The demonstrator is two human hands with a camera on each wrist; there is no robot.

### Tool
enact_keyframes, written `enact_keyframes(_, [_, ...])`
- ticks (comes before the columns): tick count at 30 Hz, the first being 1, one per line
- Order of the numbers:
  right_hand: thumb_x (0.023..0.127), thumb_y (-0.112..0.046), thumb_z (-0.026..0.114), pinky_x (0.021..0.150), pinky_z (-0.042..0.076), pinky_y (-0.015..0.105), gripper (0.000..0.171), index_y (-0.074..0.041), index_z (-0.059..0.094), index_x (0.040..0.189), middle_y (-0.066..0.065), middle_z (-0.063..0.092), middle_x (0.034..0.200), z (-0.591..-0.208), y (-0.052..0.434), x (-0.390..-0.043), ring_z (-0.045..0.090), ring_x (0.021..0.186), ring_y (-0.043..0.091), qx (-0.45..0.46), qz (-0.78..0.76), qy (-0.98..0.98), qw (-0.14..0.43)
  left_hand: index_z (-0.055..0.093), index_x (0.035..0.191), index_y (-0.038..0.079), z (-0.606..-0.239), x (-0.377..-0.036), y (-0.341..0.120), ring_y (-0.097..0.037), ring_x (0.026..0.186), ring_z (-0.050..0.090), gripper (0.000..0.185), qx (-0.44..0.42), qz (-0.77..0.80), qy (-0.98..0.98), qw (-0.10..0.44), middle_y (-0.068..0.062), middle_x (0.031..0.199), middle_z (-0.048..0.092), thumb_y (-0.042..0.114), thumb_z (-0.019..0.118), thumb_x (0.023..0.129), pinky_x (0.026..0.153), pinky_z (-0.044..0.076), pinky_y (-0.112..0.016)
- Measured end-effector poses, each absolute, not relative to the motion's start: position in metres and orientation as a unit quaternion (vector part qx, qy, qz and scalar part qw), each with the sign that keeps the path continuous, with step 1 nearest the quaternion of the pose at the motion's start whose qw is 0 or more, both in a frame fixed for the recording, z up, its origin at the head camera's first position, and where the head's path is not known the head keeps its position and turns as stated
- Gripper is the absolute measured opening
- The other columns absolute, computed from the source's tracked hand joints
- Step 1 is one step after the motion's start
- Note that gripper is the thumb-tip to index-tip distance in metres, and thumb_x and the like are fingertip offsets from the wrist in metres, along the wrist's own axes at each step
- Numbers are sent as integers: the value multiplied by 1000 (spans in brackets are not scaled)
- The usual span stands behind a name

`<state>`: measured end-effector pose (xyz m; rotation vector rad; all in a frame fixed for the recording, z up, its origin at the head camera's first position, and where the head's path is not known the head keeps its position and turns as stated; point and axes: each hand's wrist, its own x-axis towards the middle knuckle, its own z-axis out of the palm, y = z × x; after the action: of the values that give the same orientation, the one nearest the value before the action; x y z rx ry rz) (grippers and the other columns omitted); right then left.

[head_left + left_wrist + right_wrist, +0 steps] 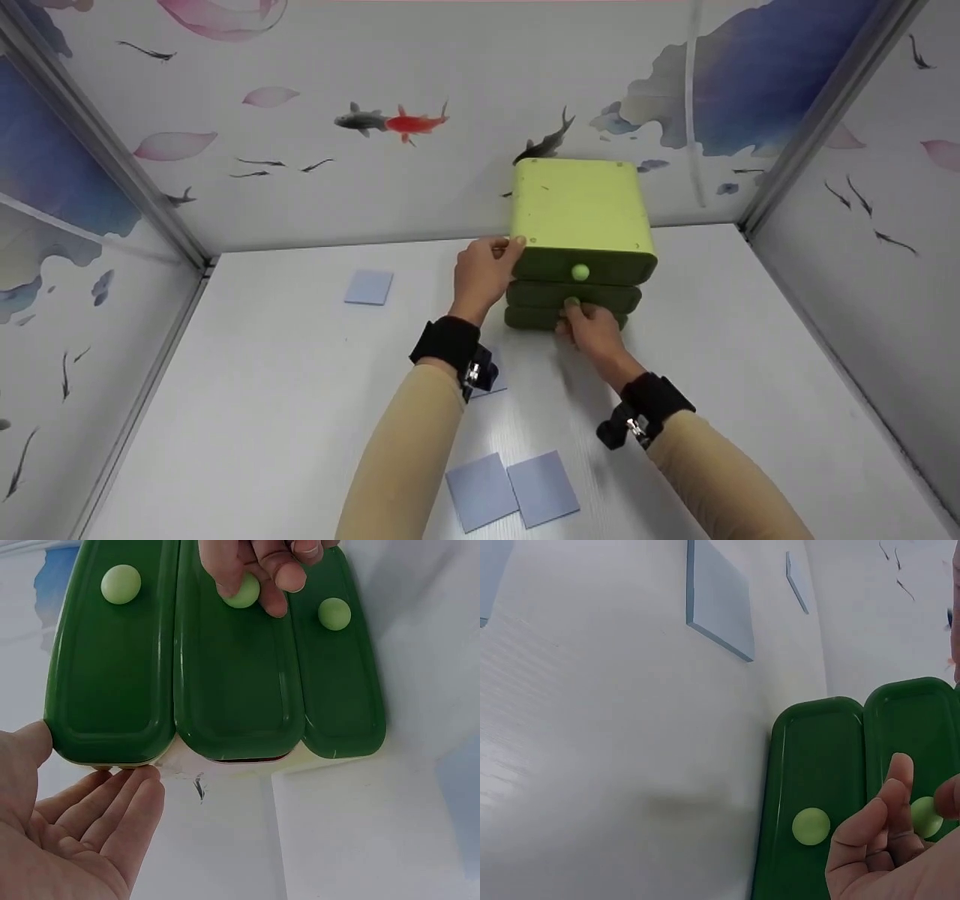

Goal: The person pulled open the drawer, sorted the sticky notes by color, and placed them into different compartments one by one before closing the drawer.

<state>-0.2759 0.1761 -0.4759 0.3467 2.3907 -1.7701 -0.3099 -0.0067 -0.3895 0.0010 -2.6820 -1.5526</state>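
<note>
A person is working with both bare hands at a white table [300, 420] set inside a booth whose walls are printed with fish and petals. Starting at the left of the head view, a pale blue square tile [369, 287] is lying flat on the table, well apart from everything else. Right of it, near the middle of the frame, the left hand [484, 274] is resting against the upper left corner of a small green drawer chest [577, 202], with the thumb on the light green top edge; in the left wrist view its fingers [112, 810] are lying straight and close together, palm open, beside the chest's side, holding nothing. The chest is standing at the back of the table, just right of centre and close to the rear wall, with three dark green drawer fronts stacked one above another. The top drawer's round knob [580, 271] is showing free. Below it, the right hand [592, 330] is pinching the middle drawer's knob [244, 591] between thumb and curled fingertips. The bottom drawer's knob [334, 613] is sitting free just beside those fingers. A third tile [491, 379] is partly hidden under the left wrist. Toward the lower centre of the head view, two more blue tiles [512, 491] are lying side by side, touching. Both forearms are wearing tan sleeves with black wrist straps.
</note>
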Motion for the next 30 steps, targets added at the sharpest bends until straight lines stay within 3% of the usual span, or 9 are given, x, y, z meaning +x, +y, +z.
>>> enact_keyframes(5, [102, -37, 44, 58, 40, 22, 41, -1, 64, 95, 1, 59, 71, -473, 177, -276, 48, 62, 10, 109, -595, 792, 80, 67, 124, 9, -390, -310, -5, -16, 88, 70, 49, 13, -490, -871, 30, -6, 111, 72, 48, 53, 97, 86, 54, -35])
enact_keyframes(11, [103, -35, 43, 64, 45, 24, 41, 1, 63, 101, -1, 61, 74, -472, 178, -279, 51, 70, 13, 110, -594, 792, 88, 67, 122, 10, -389, -310, -2, -14, 82, 71, 47, 18, -486, -873, 38, -5, 108, 73, 47, 53, 97, 83, 54, -33])
enact_keyframes(19, [103, -35, 43, 66, 46, 25, 43, 3, 63, 108, 0, 62, 76, -473, 179, -282, 53, 70, 11, 104, -597, 791, 88, 67, 123, 10, -387, -310, -1, -15, 85, 71, 47, 14, -479, -877, 40, -6, 109, 74, 48, 53, 98, 84, 54, -33])
enact_keyframes(30, [104, -38, 42, 64, 45, 25, 44, 2, 61, 107, 0, 62, 76, -473, 184, -281, 50, 67, 9, 73, -586, 802, 94, 67, 123, 10, -389, -310, -2, -16, 85, 70, 49, 8, -476, -878, 39, -6, 110, 73, 49, 52, 98, 84, 54, -34])
